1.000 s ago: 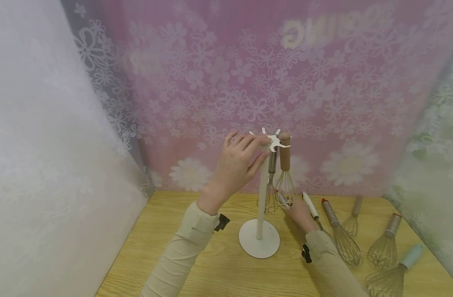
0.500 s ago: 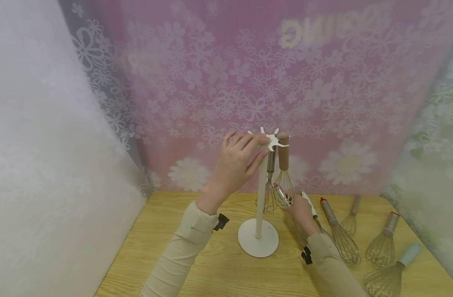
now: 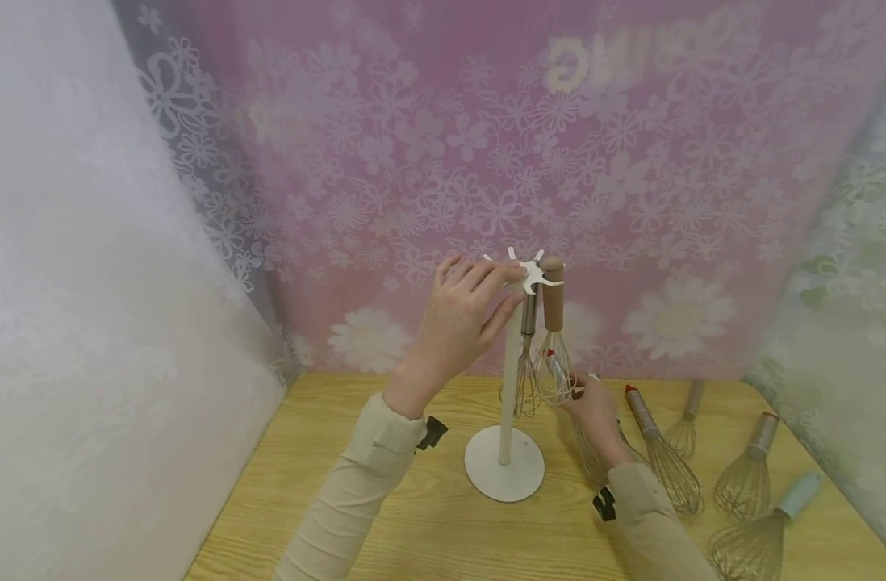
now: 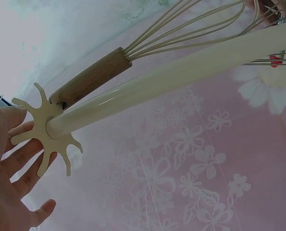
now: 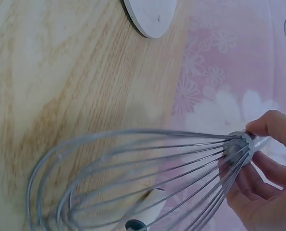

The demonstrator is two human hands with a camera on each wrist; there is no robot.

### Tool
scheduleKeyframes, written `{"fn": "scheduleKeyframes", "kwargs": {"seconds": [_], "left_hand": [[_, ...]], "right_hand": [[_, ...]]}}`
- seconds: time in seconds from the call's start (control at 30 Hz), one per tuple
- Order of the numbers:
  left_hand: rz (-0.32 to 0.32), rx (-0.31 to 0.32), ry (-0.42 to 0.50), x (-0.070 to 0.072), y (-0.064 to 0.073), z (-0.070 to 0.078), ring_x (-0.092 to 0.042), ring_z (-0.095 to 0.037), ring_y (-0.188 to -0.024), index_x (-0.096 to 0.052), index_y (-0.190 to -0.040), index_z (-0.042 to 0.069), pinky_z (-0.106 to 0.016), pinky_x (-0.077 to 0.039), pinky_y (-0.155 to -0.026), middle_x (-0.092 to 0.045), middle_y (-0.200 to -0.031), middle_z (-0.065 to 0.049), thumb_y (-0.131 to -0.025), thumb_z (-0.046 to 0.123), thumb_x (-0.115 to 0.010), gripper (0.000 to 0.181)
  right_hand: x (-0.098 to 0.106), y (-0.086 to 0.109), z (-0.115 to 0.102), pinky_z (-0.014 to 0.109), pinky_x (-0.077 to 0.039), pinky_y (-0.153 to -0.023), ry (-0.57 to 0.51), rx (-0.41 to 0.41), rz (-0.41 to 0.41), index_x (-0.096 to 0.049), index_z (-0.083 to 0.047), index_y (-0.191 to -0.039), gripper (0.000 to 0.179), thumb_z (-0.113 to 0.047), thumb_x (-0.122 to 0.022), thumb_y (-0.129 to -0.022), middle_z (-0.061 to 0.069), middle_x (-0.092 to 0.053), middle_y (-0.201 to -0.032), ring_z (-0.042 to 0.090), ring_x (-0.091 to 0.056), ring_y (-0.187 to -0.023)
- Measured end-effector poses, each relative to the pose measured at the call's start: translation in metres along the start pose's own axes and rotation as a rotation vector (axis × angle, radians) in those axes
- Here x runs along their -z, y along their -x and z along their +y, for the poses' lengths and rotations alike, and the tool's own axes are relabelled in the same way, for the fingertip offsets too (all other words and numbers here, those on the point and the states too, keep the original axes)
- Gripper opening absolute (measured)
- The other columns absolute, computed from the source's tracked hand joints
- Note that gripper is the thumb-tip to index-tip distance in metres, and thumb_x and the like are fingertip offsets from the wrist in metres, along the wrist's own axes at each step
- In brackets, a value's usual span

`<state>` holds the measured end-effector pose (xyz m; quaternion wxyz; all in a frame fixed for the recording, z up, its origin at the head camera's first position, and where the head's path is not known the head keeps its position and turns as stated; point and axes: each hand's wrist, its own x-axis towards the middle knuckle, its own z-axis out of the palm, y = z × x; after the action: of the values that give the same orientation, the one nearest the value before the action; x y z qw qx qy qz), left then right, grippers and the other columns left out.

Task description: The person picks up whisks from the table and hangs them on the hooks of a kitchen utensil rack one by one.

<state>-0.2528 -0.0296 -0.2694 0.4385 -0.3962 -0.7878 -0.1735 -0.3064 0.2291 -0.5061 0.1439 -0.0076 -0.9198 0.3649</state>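
My left hand (image 3: 453, 307) holds the top of a white stand (image 3: 511, 379), its thumb and fingers at the flat plate of curved hooks (image 4: 50, 125). From the hooks hang a wooden-handled whisk (image 3: 553, 307) and a metal-handled whisk (image 3: 528, 315). My right hand (image 3: 594, 407) grips another wire whisk (image 5: 237, 145) just behind its wires, the handle's red tip upward and the wires slanting down toward the table. In the head view this whisk's handle shows through the wires of the wooden-handled one. Part of its handle is hidden by my fingers.
To the right on the wooden table (image 3: 327, 516) lie a red-tipped whisk (image 3: 663, 460), a small whisk (image 3: 686, 424), a grey-handled whisk (image 3: 750, 476) and a light blue-handled whisk (image 3: 770, 524). A white-handled utensil (image 5: 155, 204) lies beneath the held whisk. Floral cloth closes the back.
My right hand has raised the whisk's handle and turned it more upright, drawing it slightly right behind the hanging whisks. The left hand stays at the stand's top.
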Motion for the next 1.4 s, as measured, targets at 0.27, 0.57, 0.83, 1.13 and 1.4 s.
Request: {"fn": "scheduleKeyframes", "kwargs": {"seconds": [0.27,0.57,0.83,1.13,1.4], "left_hand": [[-0.004,0.001,-0.003,0.000,0.000,0.000,-0.062,-0.022,-0.110,-0.067,-0.123,0.017,-0.048,-0.033,-0.115,-0.069,-0.121,0.000,-0.103,0.029,-0.062,0.024],[0.000,0.003,0.002,0.000,0.000,0.000,-0.062,-0.022,-0.110,-0.067,-0.122,0.017,-0.048,-0.033,-0.115,-0.069,-0.119,-0.001,-0.102,0.028,-0.063,0.023],[0.005,0.000,0.005,0.000,0.000,0.000,-0.062,-0.022,-0.109,-0.067,-0.122,0.017,-0.049,-0.034,-0.114,-0.069,-0.118,-0.001,-0.102,0.028,-0.063,0.023],[0.008,0.001,0.012,0.000,0.000,0.000,-0.061,-0.022,-0.108,-0.067,-0.122,0.016,-0.049,-0.034,-0.114,-0.069,-0.117,-0.001,-0.102,0.027,-0.064,0.023],[0.013,0.002,0.005,0.000,0.000,0.001,-0.062,-0.022,-0.108,-0.068,-0.121,0.016,-0.048,-0.034,-0.114,-0.069,-0.118,-0.001,-0.102,0.027,-0.064,0.023]], "right_hand": [[0.007,0.005,-0.001,0.042,-0.056,-0.065,-0.054,0.022,0.082,-0.061,0.004,-0.132,0.046,-0.011,-0.072,-0.090,0.024,-0.071,-0.110,0.036,-0.070,-0.090],[0.012,0.014,-0.008,0.051,-0.056,-0.078,-0.135,0.053,0.210,-0.062,0.000,-0.133,0.047,-0.003,-0.072,-0.087,0.021,-0.069,-0.112,0.036,-0.067,-0.094],[0.016,0.019,-0.013,0.037,-0.058,-0.070,-0.172,0.174,0.338,-0.066,0.002,-0.124,0.044,0.007,-0.074,-0.081,0.021,-0.071,-0.108,0.034,-0.069,-0.087],[0.022,0.027,-0.018,0.007,-0.045,-0.070,-0.221,0.196,0.359,-0.064,0.000,-0.130,0.047,0.006,-0.074,-0.085,0.021,-0.070,-0.109,0.034,-0.069,-0.087],[0.025,0.031,-0.020,0.007,-0.045,-0.074,-0.266,0.200,0.357,-0.061,0.001,-0.133,0.048,0.005,-0.074,-0.087,0.022,-0.067,-0.111,0.036,-0.068,-0.091]]}}
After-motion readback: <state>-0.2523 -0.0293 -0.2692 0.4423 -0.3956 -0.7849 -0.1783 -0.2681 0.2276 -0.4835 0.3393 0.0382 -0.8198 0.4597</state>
